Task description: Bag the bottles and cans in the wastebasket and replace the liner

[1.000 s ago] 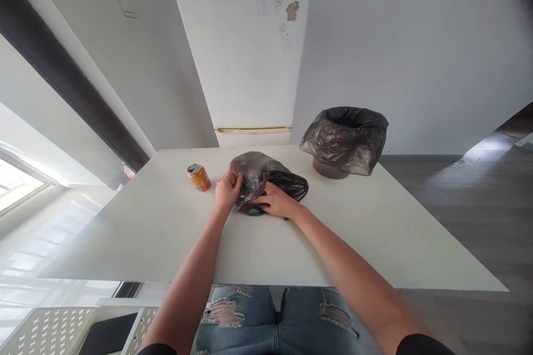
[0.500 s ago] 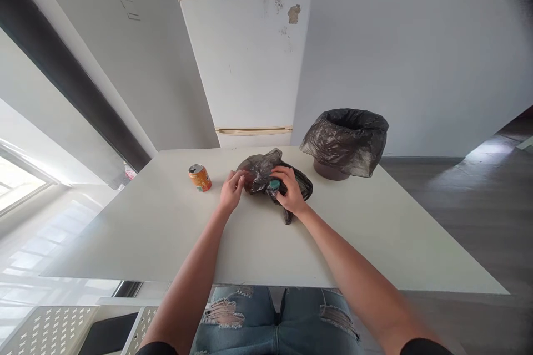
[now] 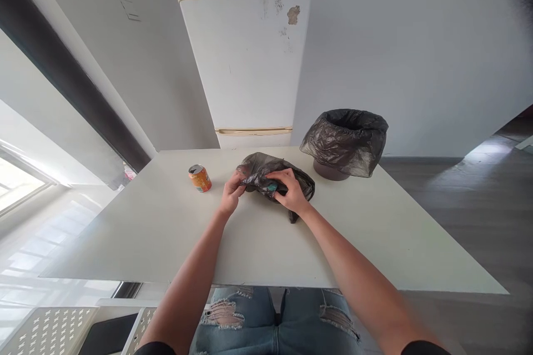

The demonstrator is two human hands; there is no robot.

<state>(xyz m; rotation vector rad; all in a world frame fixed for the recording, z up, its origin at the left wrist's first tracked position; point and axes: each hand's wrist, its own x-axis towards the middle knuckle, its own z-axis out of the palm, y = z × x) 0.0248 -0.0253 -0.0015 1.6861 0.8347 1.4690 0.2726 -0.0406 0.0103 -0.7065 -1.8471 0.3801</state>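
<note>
A crumpled dark plastic bag (image 3: 297,180) lies on the white table (image 3: 266,238), with something teal showing through it near my fingers. My left hand (image 3: 231,195) pinches the bag's left edge, fingers closed on the plastic. My right hand (image 3: 290,191) grips the bag from the near side, fingers curled over the bundle and the teal object inside. An orange drink can (image 3: 199,178) stands to the left of my left hand, apart from it.
A small bin (image 3: 343,143) lined with a dark plastic bag stands at the table's far right. A white fridge (image 3: 249,55) stands behind the table against the wall. A white perforated chair or rack (image 3: 50,330) is at lower left.
My right hand rose from the table onto the bag and closed over it. The bag was gathered and shifted slightly right. My left hand kept hold of the bag's left edge.
</note>
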